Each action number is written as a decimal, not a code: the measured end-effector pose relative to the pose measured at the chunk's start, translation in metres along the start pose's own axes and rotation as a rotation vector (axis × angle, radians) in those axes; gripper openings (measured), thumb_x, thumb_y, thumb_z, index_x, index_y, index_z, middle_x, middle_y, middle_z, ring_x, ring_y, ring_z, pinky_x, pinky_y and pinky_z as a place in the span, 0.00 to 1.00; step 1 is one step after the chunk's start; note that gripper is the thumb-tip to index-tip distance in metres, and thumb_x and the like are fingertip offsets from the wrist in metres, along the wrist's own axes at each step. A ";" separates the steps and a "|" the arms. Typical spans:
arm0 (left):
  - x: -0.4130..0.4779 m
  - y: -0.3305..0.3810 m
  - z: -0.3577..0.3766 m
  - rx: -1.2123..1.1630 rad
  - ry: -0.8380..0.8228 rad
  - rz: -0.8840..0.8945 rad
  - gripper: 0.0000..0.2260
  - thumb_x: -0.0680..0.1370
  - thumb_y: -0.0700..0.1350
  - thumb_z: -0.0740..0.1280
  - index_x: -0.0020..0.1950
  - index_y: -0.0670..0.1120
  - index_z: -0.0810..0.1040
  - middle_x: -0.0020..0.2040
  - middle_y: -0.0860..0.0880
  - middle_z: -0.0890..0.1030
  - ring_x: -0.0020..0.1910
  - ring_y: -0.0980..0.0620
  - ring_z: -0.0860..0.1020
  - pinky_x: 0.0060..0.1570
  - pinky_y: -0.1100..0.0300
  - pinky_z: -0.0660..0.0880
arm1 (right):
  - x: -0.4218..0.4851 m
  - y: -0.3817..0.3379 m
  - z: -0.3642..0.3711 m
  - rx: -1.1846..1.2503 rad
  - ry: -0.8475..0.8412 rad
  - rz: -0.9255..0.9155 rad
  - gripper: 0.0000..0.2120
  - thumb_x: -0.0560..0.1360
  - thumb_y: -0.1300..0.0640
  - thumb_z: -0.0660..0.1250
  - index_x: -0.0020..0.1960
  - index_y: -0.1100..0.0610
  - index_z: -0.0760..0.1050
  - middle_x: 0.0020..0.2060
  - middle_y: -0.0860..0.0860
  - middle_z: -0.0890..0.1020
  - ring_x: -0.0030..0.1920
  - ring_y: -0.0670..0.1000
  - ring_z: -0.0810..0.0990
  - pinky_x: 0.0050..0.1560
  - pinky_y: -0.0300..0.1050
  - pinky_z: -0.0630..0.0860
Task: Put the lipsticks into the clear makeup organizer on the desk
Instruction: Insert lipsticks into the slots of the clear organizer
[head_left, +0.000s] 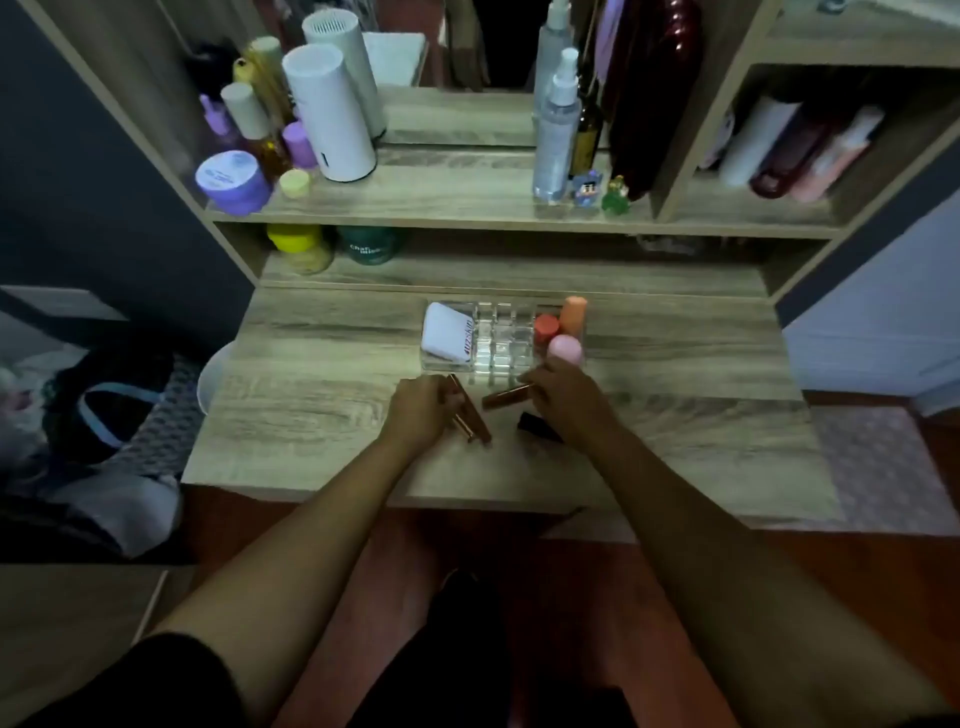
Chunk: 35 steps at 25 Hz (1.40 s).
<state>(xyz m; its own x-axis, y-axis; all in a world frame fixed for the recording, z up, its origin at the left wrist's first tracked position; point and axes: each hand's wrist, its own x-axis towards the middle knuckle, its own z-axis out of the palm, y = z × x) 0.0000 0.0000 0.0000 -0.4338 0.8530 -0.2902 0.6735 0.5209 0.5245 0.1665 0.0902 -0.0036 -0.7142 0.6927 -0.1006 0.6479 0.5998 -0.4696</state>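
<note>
The clear makeup organizer (501, 338) stands on the wooden desk (322, 364), its middle grid slots showing nothing inside. A white compact (448, 331) lies in its left part; an orange, a peach and a pink sponge (565, 349) fill its right part. My left hand (420, 413) rests just in front of it, fingers curled on a rose-gold lipstick (470, 415) that lies on the desk beside another. My right hand (563, 397) holds a brown-gold lipstick (506, 397) sideways just above the desk. A black lipstick (535, 425) lies under my right wrist.
The shelf above carries a purple jar (234, 182), a white cylinder (330, 111), bottles and a clear spray bottle (556, 130). Yellow and green jars (371, 244) sit in the low recess. A bag (109, 400) lies on the floor left of the desk.
</note>
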 end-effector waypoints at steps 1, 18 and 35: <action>0.008 -0.001 0.000 -0.012 -0.009 -0.029 0.10 0.75 0.45 0.67 0.49 0.40 0.83 0.47 0.37 0.84 0.51 0.39 0.80 0.45 0.58 0.69 | 0.008 0.003 0.004 -0.020 -0.025 0.001 0.12 0.74 0.67 0.63 0.57 0.61 0.77 0.56 0.60 0.79 0.55 0.59 0.78 0.53 0.49 0.74; 0.043 0.013 0.022 0.012 0.041 -0.283 0.14 0.72 0.50 0.68 0.46 0.38 0.81 0.48 0.39 0.83 0.50 0.42 0.79 0.46 0.54 0.74 | 0.029 0.014 0.013 -0.288 -0.067 -0.149 0.05 0.69 0.64 0.70 0.44 0.64 0.79 0.40 0.62 0.82 0.41 0.62 0.80 0.36 0.48 0.74; 0.085 0.016 -0.048 -0.655 0.127 0.149 0.08 0.76 0.40 0.66 0.55 0.43 0.73 0.49 0.46 0.80 0.49 0.49 0.79 0.51 0.56 0.78 | 0.075 -0.006 -0.031 0.601 0.532 0.220 0.12 0.71 0.61 0.71 0.55 0.62 0.78 0.45 0.53 0.82 0.46 0.48 0.80 0.44 0.20 0.72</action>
<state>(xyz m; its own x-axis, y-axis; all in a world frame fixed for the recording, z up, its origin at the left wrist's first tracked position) -0.0545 0.0795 0.0218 -0.4583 0.8828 -0.1026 0.2478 0.2378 0.9392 0.1177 0.1508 0.0184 -0.2695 0.9564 0.1124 0.3986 0.2170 -0.8911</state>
